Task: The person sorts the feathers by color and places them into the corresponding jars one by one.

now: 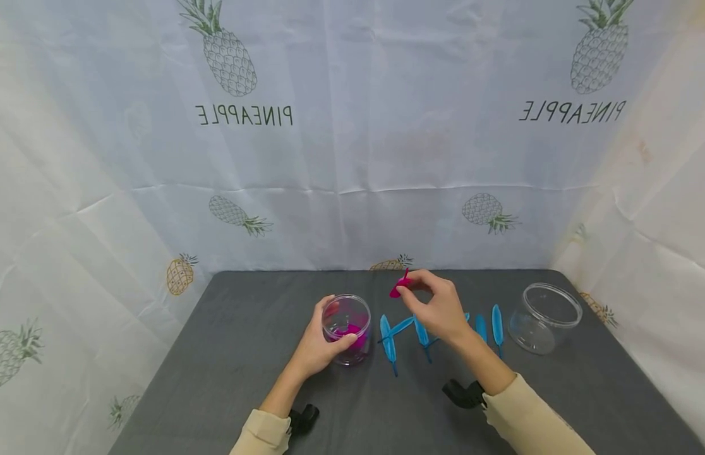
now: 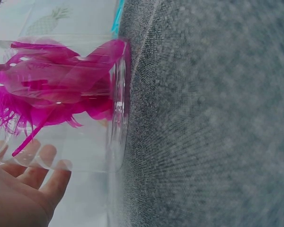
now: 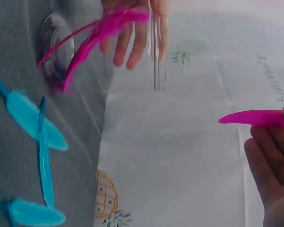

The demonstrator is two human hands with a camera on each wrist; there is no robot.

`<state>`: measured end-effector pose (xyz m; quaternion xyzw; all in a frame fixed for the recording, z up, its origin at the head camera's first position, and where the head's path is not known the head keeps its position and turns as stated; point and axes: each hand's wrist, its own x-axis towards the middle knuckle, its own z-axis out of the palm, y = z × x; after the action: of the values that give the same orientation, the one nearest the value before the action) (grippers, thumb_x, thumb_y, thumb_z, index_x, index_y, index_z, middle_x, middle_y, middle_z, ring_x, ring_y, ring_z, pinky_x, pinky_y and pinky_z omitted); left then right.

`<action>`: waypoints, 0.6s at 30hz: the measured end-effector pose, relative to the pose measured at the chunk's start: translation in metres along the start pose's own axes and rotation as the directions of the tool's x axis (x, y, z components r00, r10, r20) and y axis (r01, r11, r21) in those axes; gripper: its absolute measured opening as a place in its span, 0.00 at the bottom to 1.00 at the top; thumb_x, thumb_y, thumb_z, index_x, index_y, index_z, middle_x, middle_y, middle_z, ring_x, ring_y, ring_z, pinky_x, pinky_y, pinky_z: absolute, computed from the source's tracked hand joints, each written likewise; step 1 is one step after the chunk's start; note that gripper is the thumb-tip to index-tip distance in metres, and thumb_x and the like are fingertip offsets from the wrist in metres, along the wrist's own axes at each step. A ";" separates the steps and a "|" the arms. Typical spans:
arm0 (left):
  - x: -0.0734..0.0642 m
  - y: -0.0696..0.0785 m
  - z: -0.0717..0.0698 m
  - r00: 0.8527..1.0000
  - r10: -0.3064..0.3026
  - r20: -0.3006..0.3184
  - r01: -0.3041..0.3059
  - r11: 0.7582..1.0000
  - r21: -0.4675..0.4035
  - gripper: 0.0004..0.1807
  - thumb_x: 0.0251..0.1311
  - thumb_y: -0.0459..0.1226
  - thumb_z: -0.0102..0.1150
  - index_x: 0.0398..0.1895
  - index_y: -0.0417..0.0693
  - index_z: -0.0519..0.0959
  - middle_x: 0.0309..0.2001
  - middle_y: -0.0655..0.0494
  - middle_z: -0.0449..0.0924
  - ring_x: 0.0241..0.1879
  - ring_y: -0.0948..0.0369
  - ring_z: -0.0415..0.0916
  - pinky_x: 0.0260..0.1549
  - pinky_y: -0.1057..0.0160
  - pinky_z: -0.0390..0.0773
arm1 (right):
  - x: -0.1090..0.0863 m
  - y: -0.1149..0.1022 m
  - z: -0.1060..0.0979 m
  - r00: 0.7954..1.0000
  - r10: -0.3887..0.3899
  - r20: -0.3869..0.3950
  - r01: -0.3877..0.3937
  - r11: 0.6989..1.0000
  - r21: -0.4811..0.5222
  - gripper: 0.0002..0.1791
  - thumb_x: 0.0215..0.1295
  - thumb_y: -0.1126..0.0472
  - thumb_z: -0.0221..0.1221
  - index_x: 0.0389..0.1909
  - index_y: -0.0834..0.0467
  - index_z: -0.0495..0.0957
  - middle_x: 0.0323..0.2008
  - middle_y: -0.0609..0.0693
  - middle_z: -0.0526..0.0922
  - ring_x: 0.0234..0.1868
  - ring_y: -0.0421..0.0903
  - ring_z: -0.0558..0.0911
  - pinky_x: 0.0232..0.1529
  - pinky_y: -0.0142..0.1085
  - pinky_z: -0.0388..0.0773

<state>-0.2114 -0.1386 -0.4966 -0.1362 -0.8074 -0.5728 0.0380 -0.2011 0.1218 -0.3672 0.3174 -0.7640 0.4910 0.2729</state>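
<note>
My left hand [image 1: 317,344] holds a clear round jar [image 1: 345,308] from its left side, with the thumb across the near wall. The jar stands upright on the grey table, and several magenta feathers [image 2: 61,80] lie inside it. Up and to the right of the jar's open rim, my right hand [image 1: 440,311] pinches a single magenta feather [image 3: 251,117] between thumb and fingertips. Below and beside the right hand, several blue feathers [image 1: 388,341] are spread on the table, some crossing one another; the hand partly covers them in the head view.
A second clear jar [image 1: 542,316], open at the top, stands to the right of the blue feathers. The grey tabletop [image 1: 227,360] ends at a white curtain [image 1: 352,151] with pineapple prints, which also hangs along both sides.
</note>
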 end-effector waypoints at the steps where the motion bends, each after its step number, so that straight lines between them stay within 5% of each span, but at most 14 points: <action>1: 0.000 0.000 0.000 1.000 0.000 0.000 0.000 1.000 0.000 0.49 0.56 0.48 0.74 0.77 0.55 0.55 0.72 0.49 0.66 0.72 0.49 0.62 0.63 0.39 0.72 | 0.001 -0.001 0.002 1.000 -0.010 0.002 0.010 1.000 0.014 0.10 0.56 0.81 0.65 0.38 0.70 0.80 0.32 0.59 0.86 0.33 0.54 0.86 0.43 0.39 0.86; 13: -0.001 0.001 0.001 1.000 -0.005 0.002 0.006 1.000 -0.001 0.50 0.57 0.49 0.73 0.77 0.54 0.54 0.72 0.50 0.65 0.71 0.48 0.62 0.64 0.40 0.71 | 0.007 -0.006 0.031 0.997 -0.064 0.040 0.060 0.995 0.080 0.07 0.57 0.80 0.64 0.35 0.68 0.81 0.31 0.61 0.86 0.33 0.53 0.86 0.38 0.50 0.86; 18: 0.000 0.002 0.001 1.000 -0.003 0.006 0.003 1.000 -0.008 0.50 0.57 0.49 0.73 0.77 0.52 0.54 0.72 0.49 0.65 0.71 0.47 0.62 0.64 0.41 0.71 | -0.001 0.019 0.047 0.997 -0.020 0.068 0.015 0.997 0.079 0.07 0.57 0.79 0.65 0.35 0.67 0.82 0.32 0.59 0.86 0.34 0.52 0.86 0.39 0.48 0.86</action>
<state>-0.2106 -0.1373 -0.4951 -0.1367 -0.8054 -0.5757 0.0342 -0.2192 0.0847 -0.3959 0.3511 -0.7503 0.5070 0.2382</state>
